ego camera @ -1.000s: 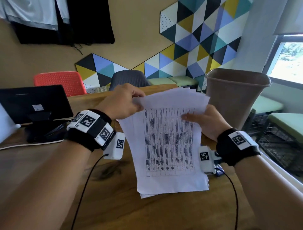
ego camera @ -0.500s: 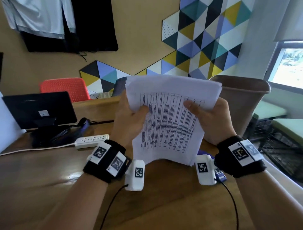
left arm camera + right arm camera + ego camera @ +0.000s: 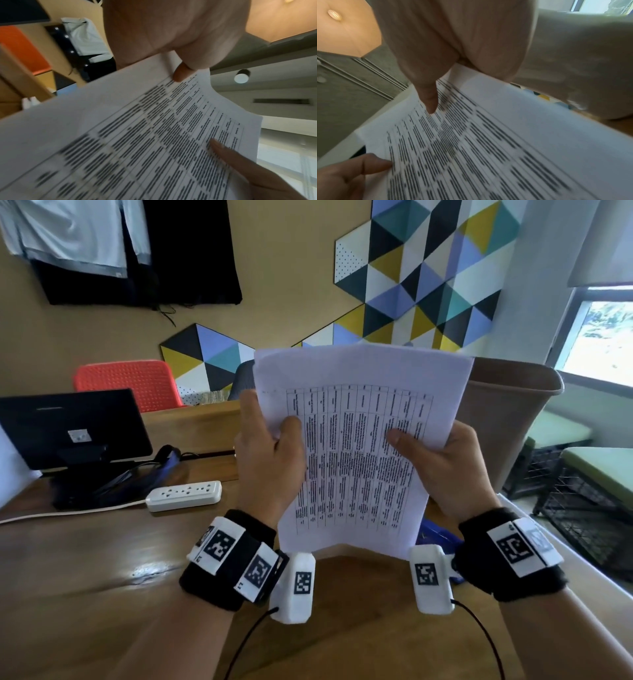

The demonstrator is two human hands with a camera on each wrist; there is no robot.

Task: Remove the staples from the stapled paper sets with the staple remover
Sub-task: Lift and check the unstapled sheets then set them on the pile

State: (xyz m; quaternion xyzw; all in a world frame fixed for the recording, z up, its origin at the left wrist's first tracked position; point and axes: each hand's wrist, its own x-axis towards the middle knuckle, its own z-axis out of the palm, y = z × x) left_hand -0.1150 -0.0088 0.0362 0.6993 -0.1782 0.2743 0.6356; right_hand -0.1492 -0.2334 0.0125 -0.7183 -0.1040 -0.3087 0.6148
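Note:
A stack of white papers (image 3: 356,446) printed with a table stands upright above the wooden table (image 3: 102,559), its lower edge near the tabletop. My left hand (image 3: 270,453) grips its left side, thumb on the front and fingers behind. My right hand (image 3: 442,463) grips the right side the same way. The left wrist view shows the printed page (image 3: 154,135) with my left hand (image 3: 180,73) on its edge. The right wrist view shows the page (image 3: 488,142) under my right hand (image 3: 429,102). A blue object (image 3: 438,537) lies on the table behind the paper; I cannot tell what it is. No staple is visible.
A brown waste bin (image 3: 507,419) stands right of the paper at the table's right edge. At the left sit a black monitor (image 3: 68,429) and a white power strip (image 3: 185,494) with its cable. A red chair (image 3: 126,381) stands behind the table.
Both hands have lifted the stack from lying over the table to standing upright. The left hand moved from the top corner down to the left side.

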